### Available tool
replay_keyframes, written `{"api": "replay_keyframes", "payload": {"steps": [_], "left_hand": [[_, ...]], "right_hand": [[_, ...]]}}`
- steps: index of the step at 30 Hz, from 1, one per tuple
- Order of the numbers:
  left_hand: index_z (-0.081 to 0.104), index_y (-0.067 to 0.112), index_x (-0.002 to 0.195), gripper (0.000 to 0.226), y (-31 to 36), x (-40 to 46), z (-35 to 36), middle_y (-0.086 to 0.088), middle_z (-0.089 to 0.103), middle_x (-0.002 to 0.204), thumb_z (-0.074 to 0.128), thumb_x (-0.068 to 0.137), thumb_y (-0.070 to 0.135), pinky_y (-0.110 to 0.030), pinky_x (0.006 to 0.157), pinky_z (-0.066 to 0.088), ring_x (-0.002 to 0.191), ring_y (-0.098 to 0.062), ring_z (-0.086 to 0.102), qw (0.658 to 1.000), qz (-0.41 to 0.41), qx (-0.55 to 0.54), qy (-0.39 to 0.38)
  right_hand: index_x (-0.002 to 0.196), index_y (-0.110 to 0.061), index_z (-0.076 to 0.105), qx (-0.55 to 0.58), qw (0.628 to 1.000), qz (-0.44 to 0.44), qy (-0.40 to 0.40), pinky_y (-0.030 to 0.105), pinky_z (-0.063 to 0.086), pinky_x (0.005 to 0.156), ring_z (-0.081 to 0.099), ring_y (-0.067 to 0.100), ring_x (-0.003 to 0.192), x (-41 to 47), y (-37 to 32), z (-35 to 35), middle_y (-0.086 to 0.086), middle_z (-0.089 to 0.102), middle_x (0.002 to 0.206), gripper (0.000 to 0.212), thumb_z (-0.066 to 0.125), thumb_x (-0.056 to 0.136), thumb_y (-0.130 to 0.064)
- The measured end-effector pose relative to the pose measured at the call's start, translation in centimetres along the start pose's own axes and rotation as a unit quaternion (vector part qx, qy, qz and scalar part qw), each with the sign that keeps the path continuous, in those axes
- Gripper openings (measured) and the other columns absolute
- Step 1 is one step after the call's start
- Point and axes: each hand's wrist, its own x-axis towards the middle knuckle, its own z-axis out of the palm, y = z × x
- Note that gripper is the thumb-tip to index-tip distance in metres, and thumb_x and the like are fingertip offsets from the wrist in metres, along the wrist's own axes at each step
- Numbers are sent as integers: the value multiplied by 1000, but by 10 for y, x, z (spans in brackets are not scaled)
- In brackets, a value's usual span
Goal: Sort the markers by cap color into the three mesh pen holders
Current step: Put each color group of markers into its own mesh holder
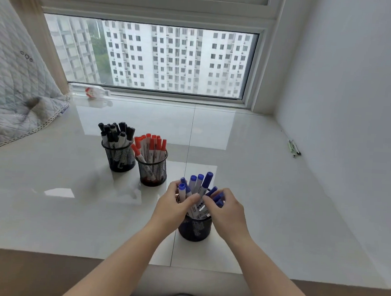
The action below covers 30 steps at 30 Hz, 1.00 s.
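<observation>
We face a wide window point(147, 56) set above a glossy white tiled ledge point(246, 174), with a plain white wall point(356, 89) to its right and a quilted grey blanket point(14, 84) slumped to its left. Below the window stand three round black mesh holders: the black-capped holder point(119, 160), the red-capped holder point(152, 171) touching it, and nearest us the blue-capped holder point(194, 228). Our left hand point(175, 206) curls its fingers around the blue-capped markers point(197, 185); our right hand point(226, 210) pinches more of them at the rim. A clear plastic bottle point(89, 91) lies on the window sill.
</observation>
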Motion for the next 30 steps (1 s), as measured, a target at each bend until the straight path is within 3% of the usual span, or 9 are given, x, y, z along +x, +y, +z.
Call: {"api": "replay_keyframes", "payload": {"steps": [5,9,11,15,19,23,26,30], "left_hand": [[46,29,110,37,4,-19,-8,19,54,97,69,81,30,-11,66,45,88,7,54,988,59,92,106],[53,27,106,27,11,-23,-11,8,50,92,64,83,37,-10,57,35,76,1,49,962,88,203,158],[55,24,104,25,15,-22,-11,5,49,90,63,84,36,-12,56,34,73,-3,46,953,99,227,174],[57,22,97,19,17,-21,-7,7,48,71,62,85,36,-21,52,34,64,-8,46,955,94,229,163],[54,27,90,14,14,-22,-11,8,45,57,61,86,38,-25,50,33,55,-6,46,966,65,202,151],[52,29,87,13,17,-23,-14,8,51,57,61,86,39,-27,54,39,57,-7,50,971,76,196,117],[52,32,83,12,21,-23,-18,9,54,57,61,85,38,-23,55,41,56,-3,52,975,84,176,107],[50,35,80,13,29,-22,-25,9,52,53,61,86,36,-13,48,39,52,2,51,974,118,146,124]], "right_hand": [[88,-23,50,4,997,-49,54,26,47,68,60,13,85,-10,-5,-9,-6,59,92,14,63,83,-28],[92,-24,50,-12,989,-98,109,29,44,73,57,14,92,-6,-14,-16,-7,56,96,14,58,85,-16],[95,-20,56,-60,978,-164,118,27,41,75,54,14,93,0,-22,-19,-9,56,95,15,57,85,-9],[104,-18,65,-203,941,-271,21,29,39,83,48,16,100,19,-41,-17,-6,63,102,22,55,86,-8],[121,-24,57,-332,908,-233,-107,34,39,93,45,18,110,37,-50,-7,-4,62,114,30,49,92,-21],[114,-22,61,-402,881,-203,-146,32,43,81,55,24,104,41,-61,5,4,63,114,26,50,91,-26],[102,-19,63,-380,893,-197,-140,31,41,76,57,24,97,42,-66,4,3,66,106,18,57,87,-26],[97,-15,62,-265,938,-202,-94,32,47,77,56,18,85,42,-73,-12,-2,62,89,17,59,87,-29]]}}
